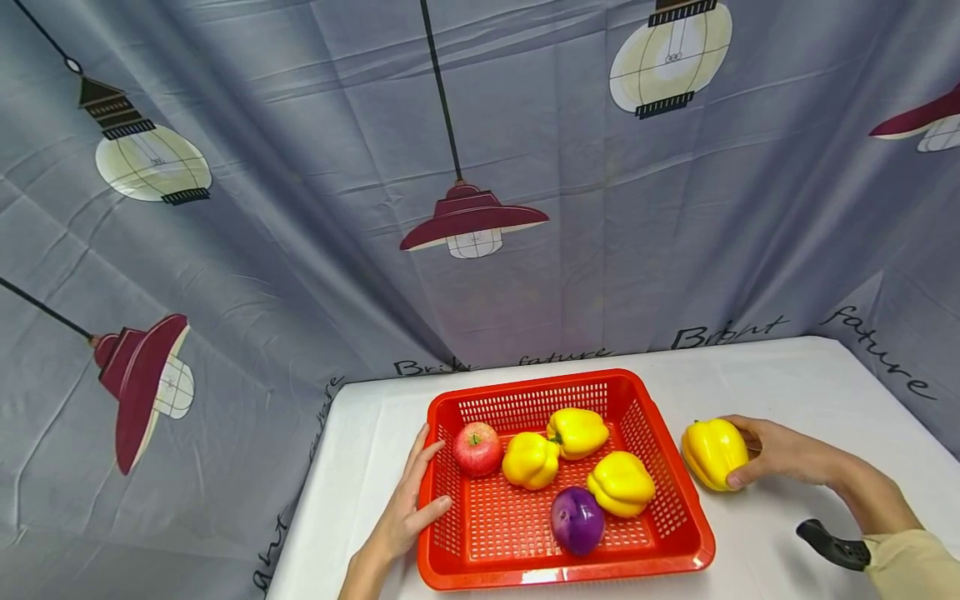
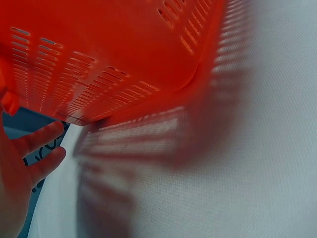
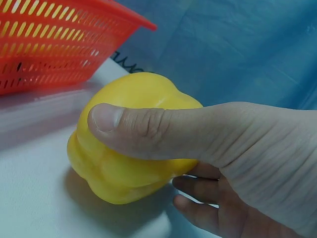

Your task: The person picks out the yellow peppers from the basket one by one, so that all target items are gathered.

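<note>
My right hand (image 1: 780,454) grips a yellow bell pepper (image 1: 714,454) just right of the red basket (image 1: 675,492). In the right wrist view the thumb (image 3: 148,126) lies across the pepper (image 3: 124,173), the other fingers behind it. The pepper is low over the white table, its shadow beneath. At the basket's left side is my left hand (image 1: 405,508), fingers extended along the rim and thumb reaching over it. Inside the basket are a red apple (image 1: 477,449), yellow bell peppers (image 1: 531,461) and a glossy purple round item (image 1: 577,521).
The white-covered table (image 1: 780,375) extends around the basket. A grey curtain (image 1: 525,300) printed with lamps and lettering hangs behind and at the sides. A black strap (image 1: 832,546) is at the right wrist, by a beige sleeve (image 1: 911,562).
</note>
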